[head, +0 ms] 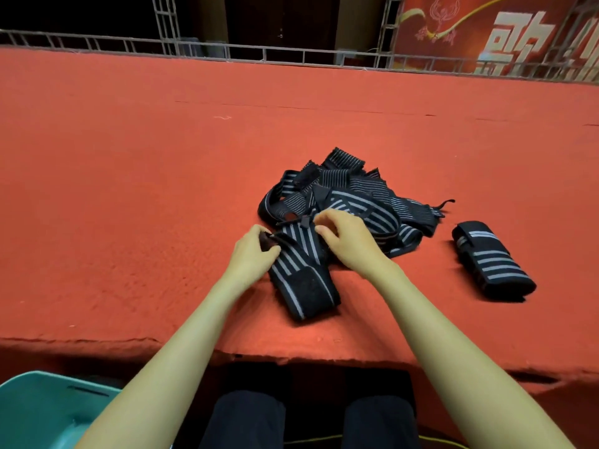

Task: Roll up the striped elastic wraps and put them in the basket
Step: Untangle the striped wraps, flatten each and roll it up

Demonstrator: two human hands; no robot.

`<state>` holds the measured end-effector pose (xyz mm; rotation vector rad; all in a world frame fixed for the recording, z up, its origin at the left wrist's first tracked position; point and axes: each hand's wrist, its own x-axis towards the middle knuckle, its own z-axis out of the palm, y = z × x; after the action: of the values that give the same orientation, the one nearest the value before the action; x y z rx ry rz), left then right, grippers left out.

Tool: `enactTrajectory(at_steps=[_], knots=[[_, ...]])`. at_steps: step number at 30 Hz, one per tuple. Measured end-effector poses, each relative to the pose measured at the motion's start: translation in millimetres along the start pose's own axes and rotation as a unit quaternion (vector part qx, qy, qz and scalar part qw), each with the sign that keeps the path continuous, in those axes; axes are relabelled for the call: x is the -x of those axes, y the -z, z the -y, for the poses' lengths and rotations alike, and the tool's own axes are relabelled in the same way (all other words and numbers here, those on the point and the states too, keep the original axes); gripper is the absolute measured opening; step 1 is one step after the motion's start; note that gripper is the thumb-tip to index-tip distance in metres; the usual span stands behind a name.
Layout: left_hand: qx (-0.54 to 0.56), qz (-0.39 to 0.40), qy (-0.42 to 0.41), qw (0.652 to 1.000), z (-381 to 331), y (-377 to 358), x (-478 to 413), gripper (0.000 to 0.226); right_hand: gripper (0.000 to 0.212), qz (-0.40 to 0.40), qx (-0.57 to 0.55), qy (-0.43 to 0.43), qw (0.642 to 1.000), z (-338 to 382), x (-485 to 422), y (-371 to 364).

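The partly rolled wrap (301, 273), black with grey lengthwise stripes, lies near the front edge of the red carpeted platform (129, 189), with a black fastening patch on top of its near end. The pile of unrolled wraps (350, 196) lies tangled just behind, touching it. One rolled wrap (492, 260) lies apart, right of the pile. The teal basket (39, 406) sits below the front edge, at the left.

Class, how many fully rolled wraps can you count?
1: the roll lies right of the pile. The left hand and right hand grip an unfinished wrap. The basket is partly out of view, so more may be hidden.
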<state>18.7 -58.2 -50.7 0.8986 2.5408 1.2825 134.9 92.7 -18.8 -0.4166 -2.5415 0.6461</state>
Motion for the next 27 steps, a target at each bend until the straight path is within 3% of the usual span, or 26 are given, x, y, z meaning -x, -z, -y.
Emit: enactTrajectory(at_steps=[5, 7, 10, 13, 17, 21, 27], knots=[[0.065, -0.074, 0.041, 0.994, 21.7, 3.6, -0.5, 0.017, 0.040, 0.119, 0.213, 0.080, 0.966, -4.8, -57.0, -31.2], [0.110, -0.067, 0.058, 0.990, 32.9, 8.6, -2.0, 0.011, 0.039, 0.138, 0.308, 0.095, 0.936, -8.0, -71.7, -45.9], [0.145, -0.064, 0.040, 0.987, 40.7, 16.9, -1.0, 0.007, 0.028, 0.134, 0.363, 0.102, 0.916, -6.7, -79.5, -58.0], [0.107, -0.112, -0.011, 0.988, 44.3, 22.9, 2.0, 0.012, 0.023, 0.077, 0.325, 0.135, 0.933, 2.5, -77.5, -53.1], [0.177, -0.112, -0.025, 0.978, 41.5, 31.1, 13.4, 0.006, 0.021, -0.049, 0.195, 0.139, 0.970, 22.5, -52.6, -13.9], [0.362, -0.095, -0.003, 0.927, 31.5, 35.4, 28.2, 0.011, 0.021, -0.121, 0.076, 0.046, 0.989, 24.2, -15.4, 37.1], [0.485, -0.128, -0.002, 0.865, 7.6, 42.0, 46.8, 0.025, 0.021, -0.182, 0.028, -0.072, 0.980, -17.4, 36.3, 90.1]])
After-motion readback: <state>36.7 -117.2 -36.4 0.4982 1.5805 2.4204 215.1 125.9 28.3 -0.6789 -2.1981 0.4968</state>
